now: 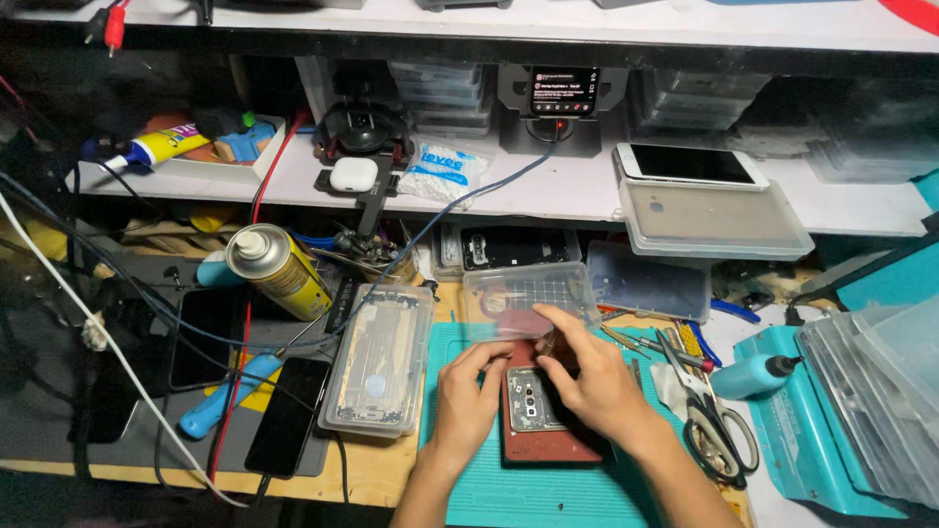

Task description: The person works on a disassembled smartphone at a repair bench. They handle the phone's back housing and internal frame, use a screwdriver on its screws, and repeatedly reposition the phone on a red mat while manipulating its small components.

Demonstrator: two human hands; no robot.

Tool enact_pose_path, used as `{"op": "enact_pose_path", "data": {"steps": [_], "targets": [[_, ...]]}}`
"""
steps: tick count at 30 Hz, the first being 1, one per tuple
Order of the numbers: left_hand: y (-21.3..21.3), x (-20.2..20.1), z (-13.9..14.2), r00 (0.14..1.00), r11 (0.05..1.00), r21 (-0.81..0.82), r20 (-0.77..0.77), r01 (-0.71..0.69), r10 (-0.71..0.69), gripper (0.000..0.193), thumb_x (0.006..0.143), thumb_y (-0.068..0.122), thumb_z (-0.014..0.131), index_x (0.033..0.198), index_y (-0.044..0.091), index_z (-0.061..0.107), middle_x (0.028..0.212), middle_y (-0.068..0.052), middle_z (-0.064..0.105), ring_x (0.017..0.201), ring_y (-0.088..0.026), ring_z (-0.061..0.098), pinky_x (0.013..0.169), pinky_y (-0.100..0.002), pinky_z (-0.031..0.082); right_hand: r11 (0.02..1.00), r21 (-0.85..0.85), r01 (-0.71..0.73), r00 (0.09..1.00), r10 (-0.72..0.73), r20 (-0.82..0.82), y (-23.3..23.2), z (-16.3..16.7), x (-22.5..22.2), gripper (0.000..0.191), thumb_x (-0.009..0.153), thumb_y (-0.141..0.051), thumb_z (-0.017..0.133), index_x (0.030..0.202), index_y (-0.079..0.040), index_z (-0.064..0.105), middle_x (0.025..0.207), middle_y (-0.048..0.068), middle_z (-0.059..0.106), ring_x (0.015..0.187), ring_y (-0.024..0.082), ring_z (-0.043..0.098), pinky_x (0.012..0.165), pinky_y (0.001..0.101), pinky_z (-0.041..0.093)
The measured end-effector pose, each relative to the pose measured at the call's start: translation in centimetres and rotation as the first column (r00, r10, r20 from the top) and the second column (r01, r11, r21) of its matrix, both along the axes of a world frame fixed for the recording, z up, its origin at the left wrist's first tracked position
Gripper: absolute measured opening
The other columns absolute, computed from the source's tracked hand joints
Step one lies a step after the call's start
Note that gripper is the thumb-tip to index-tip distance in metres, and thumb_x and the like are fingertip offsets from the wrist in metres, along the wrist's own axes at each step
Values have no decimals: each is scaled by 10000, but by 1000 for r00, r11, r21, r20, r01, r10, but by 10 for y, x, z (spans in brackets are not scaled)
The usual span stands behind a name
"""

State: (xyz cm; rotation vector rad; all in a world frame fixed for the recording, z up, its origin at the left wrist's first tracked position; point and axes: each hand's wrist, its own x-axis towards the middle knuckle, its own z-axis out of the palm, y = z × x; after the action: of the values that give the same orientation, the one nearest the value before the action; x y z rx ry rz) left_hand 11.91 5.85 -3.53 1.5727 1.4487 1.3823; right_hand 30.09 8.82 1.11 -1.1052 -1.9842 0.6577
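A dark red phone back housing (pixel 548 440) lies on a teal work mat (pixel 528 489), with a silver camera plate (pixel 530 399) in its upper half. My left hand (pixel 466 399) rests on the housing's left edge, fingers curled toward the plate. My right hand (pixel 585 375) is over the housing's top right; its thumb and fingers pinch together above the plate, and whether they hold a small part is hidden. A clear plastic box (pixel 528 298) stands just behind both hands.
A clear tray with a phone frame (pixel 381 358) lies left of the mat. Black phones (pixel 288 415), a yellow spray can (pixel 278 268) and cables crowd the left. Scissors (pixel 710 411), tweezers and a teal bottle (pixel 755 375) lie right. Shelves with a white phone (pixel 690 164) rise behind.
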Motion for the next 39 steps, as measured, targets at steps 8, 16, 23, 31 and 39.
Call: {"op": "enact_pose_path", "data": {"steps": [8,16,23,31,39], "targets": [[-19,-9,6,997,995,54,14,-80,80,240,947,12,613,1173,-7,689,1100,-145,744,959,-250,756,839,-333,587,994,99,40,986,-23,-166,16,9,5,438,876,-8,701,1300,-9,590,997,91,778,878,191,773,803,303,603],[-30,-19,9,996,994,70,-2,-87,87,240,938,-5,613,1164,-11,692,1120,-157,737,992,-281,746,858,-355,588,991,129,31,997,-23,-68,41,23,-17,140,937,-61,688,1048,23,673,937,130,732,831,220,741,719,312,575],[-14,-9,12,961,985,149,-273,87,-44,161,886,26,694,1045,5,711,983,-146,692,958,-349,655,833,-422,533,991,-27,129,985,-131,-114,24,2,1,179,899,-75,708,1047,23,683,867,100,770,760,159,759,689,293,577],[16,10,14,794,947,65,-565,314,-225,92,795,-47,605,868,-3,640,920,-180,639,969,-383,636,825,-467,529,990,-67,126,976,-136,-168,-1,-23,25,186,877,-69,724,1032,25,686,883,85,774,768,133,757,688,270,588],[32,23,10,653,933,-15,-710,360,-263,94,789,-12,598,856,-50,652,973,-237,663,963,-395,674,806,-471,556,994,-12,111,984,-111,-142,-7,-26,21,190,862,-65,732,1023,22,684,861,109,743,717,164,727,637,287,573]]}}
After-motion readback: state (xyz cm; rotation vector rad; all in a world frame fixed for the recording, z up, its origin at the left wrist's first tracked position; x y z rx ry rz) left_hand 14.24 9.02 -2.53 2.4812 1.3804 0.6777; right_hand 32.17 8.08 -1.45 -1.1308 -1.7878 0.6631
